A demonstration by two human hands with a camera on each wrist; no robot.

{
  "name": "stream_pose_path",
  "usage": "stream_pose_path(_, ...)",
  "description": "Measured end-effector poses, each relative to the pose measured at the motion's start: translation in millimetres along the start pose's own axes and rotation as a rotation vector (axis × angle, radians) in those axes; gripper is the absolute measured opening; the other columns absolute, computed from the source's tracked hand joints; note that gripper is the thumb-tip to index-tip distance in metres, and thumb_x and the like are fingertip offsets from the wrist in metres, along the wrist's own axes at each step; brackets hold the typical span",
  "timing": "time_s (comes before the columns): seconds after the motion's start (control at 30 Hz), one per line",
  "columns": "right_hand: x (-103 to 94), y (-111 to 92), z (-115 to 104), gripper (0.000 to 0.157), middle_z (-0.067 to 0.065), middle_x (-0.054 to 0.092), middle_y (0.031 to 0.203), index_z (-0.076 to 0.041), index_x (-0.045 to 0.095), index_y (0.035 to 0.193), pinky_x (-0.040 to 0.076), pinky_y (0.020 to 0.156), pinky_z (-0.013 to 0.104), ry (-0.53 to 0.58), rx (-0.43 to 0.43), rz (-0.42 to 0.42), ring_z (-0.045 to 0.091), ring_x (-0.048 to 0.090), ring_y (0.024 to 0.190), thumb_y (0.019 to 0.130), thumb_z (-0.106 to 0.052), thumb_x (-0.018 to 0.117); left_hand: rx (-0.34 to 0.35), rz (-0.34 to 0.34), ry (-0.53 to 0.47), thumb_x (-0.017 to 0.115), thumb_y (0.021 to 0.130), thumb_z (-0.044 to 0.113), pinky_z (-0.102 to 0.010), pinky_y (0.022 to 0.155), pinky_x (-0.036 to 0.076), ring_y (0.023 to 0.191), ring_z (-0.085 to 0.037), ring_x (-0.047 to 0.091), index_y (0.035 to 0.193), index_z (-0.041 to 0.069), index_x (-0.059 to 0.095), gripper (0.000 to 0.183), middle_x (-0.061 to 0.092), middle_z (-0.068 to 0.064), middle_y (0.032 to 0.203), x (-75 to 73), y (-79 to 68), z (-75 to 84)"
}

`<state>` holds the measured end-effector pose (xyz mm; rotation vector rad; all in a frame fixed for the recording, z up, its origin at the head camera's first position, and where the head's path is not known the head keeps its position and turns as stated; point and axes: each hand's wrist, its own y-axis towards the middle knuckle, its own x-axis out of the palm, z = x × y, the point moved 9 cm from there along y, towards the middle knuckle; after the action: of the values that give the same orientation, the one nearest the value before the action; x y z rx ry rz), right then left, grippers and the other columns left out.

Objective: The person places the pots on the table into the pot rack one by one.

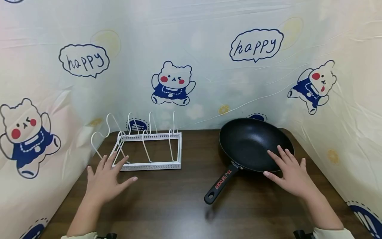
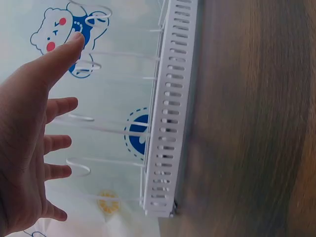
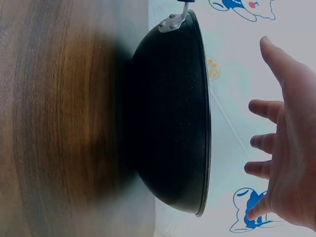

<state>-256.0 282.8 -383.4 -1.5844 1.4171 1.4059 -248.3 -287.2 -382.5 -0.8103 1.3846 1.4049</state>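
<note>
A black frying pan (image 1: 250,142) sits on the right side of the table, its handle (image 1: 221,184) with red lettering angled toward the front left. At the left stands a white rack (image 1: 155,165) with a slotted rectangular base and several upright wire loops. My left hand (image 1: 104,182) hovers by the rack's near left corner, fingers spread and holding nothing. The right hand (image 1: 290,176), also spread and holding nothing, is over the pan's near right rim. In the right wrist view a gap shows between those fingers and the pan's wall (image 3: 168,113).
The brown wooden table (image 1: 167,205) ends at a pale cloth backdrop (image 1: 206,86) printed with bears and "happy" bubbles. That cloth closes in the back and both sides. Dark wrist straps show at the bottom edge.
</note>
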Motion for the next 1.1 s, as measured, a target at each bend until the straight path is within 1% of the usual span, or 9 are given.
stream_pose_path(0.23, 2.0, -2, 1, 0.081, 0.022, 0.012, 0.16, -0.023, 0.026, 0.155, -0.003, 0.092, 0.085, 0.006, 0.011, 0.001, 0.051, 0.011, 0.142, 0.09, -0.054, 0.062, 0.003, -0.012, -0.024, 0.062, 0.077, 0.074, -0.084, 0.094, 0.006, 0.138, -0.049, 0.021, 0.147, 0.027, 0.042, 0.087, 0.029, -0.019, 0.154, 6.1, 4.2, 12.5)
stream_pose_path(0.5, 5.7, -1, -3, 0.079, 0.022, 0.015, 0.159, -0.022, 0.03, 0.154, 0.0, 0.093, 0.085, 0.016, -0.001, 0.027, 0.051, 0.016, 0.141, 0.089, -0.054, 0.063, 0.042, 0.038, -0.047, 0.064, 0.076, 0.072, -0.083, 0.094, 0.013, 0.136, -0.047, 0.027, 0.145, 0.025, 0.045, 0.085, 0.034, -0.019, 0.152, 9.3, 9.4, 29.0)
stream_pose_path(0.7, 11.4, -2, -6, 0.079, 0.021, 0.016, 0.159, -0.021, 0.032, 0.153, 0.001, 0.094, 0.084, 0.032, -0.006, 0.038, 0.048, 0.016, 0.142, 0.089, -0.053, 0.064, 0.067, 0.048, -0.096, 0.066, 0.075, 0.071, -0.082, 0.095, 0.015, 0.136, -0.048, 0.028, 0.145, 0.023, 0.046, 0.087, 0.035, -0.018, 0.151, 16.2, 13.8, 38.1)
stream_pose_path(0.8, 13.4, -2, -9, 0.08, 0.021, 0.015, 0.159, -0.021, 0.032, 0.153, 0.002, 0.094, 0.084, 0.043, -0.011, 0.045, 0.048, 0.016, 0.142, 0.088, -0.053, 0.065, 0.077, 0.053, -0.116, 0.068, 0.075, 0.07, -0.081, 0.094, 0.019, 0.135, -0.048, 0.03, 0.144, 0.023, 0.046, 0.087, 0.036, -0.018, 0.15, 19.4, 15.4, 42.4)
stream_pose_path(0.93, 15.3, -2, -15, 0.081, 0.019, 0.015, 0.16, -0.022, 0.033, 0.153, 0.006, 0.098, 0.082, 0.088, -0.027, 0.06, 0.05, 0.018, 0.14, 0.086, -0.051, 0.069, 0.094, 0.058, -0.15, 0.07, 0.075, 0.066, -0.08, 0.094, 0.022, 0.131, -0.048, 0.036, 0.145, 0.023, 0.044, 0.087, 0.038, -0.021, 0.146, 21.2, 17.7, 50.0)
stream_pose_path(1.1, 15.5, -1, -22, 0.082, 0.02, 0.018, 0.159, -0.02, 0.036, 0.151, 0.012, 0.101, 0.078, 0.143, -0.07, 0.1, 0.053, 0.022, 0.137, 0.083, -0.046, 0.074, 0.121, 0.061, -0.192, 0.072, 0.075, 0.063, -0.077, 0.094, 0.026, 0.126, -0.048, 0.041, 0.147, 0.024, 0.043, 0.087, 0.041, -0.023, 0.143, 22.6, 19.9, 60.5)
